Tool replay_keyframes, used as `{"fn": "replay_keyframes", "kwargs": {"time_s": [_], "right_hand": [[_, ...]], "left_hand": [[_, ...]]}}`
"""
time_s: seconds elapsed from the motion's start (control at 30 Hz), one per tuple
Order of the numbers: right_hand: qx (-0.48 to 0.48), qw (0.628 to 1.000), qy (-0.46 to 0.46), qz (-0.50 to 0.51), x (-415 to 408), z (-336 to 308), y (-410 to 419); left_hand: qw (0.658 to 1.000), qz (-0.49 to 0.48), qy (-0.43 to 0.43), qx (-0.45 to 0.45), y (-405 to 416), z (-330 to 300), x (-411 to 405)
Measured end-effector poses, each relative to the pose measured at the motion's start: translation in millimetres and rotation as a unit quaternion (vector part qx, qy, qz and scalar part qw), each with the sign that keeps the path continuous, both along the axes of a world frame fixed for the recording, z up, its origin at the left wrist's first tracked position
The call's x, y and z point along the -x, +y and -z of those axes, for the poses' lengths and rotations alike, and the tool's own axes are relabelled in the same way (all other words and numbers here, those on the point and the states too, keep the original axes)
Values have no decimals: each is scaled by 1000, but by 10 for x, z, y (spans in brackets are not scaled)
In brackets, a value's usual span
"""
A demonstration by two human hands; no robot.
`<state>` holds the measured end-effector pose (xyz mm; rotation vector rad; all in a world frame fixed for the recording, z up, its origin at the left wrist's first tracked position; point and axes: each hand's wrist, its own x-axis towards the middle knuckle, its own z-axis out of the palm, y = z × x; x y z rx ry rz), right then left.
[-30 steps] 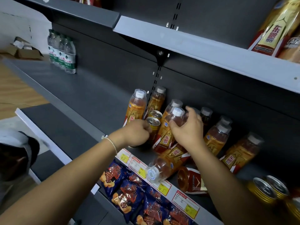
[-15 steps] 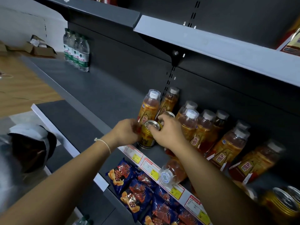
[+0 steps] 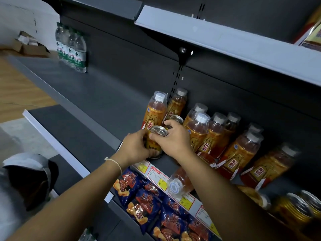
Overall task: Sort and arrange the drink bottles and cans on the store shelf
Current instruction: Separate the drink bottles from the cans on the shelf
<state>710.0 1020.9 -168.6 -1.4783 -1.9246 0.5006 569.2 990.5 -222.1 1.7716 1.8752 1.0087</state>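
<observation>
The front can (image 3: 155,143) stands upright near the front edge of the dark shelf (image 3: 97,101), and both hands are on it: the left hand (image 3: 134,147) wraps its body from the left, and the right hand (image 3: 173,139) curls its fingers over the rim from the right. A second can (image 3: 176,119) stands just behind, partly hidden by the right hand. Two orange bottles (image 3: 155,110) stand upright behind the cans; more lean in a row to the right. One fallen bottle (image 3: 178,183) lies cap-outward over the price tags (image 3: 157,174). Snack bags (image 3: 147,202) fill the shelf below, and water bottles (image 3: 73,47) stand far left.
</observation>
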Motion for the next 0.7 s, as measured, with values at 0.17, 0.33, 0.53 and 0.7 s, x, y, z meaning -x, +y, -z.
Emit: {"fn": "replay_keyframes", "kwargs": {"time_s": [0.17,0.33,0.53,0.7], "right_hand": [[-24,995,100,0,-231,-224,-121],[-75,983,165,14,-700,-541,-364],[-48,971,233,19,-1572,-827,-816],[-8,967,251,41,-2445,-904,-1367]], "left_hand": [[988,51,-144,-30,-46,-289,-143],[953,130,-261,-79,-179,-645,-529],[930,192,-293,-108,-443,-946,-1378],[927,231,-269,-126,-762,-1021,-2342]]}}
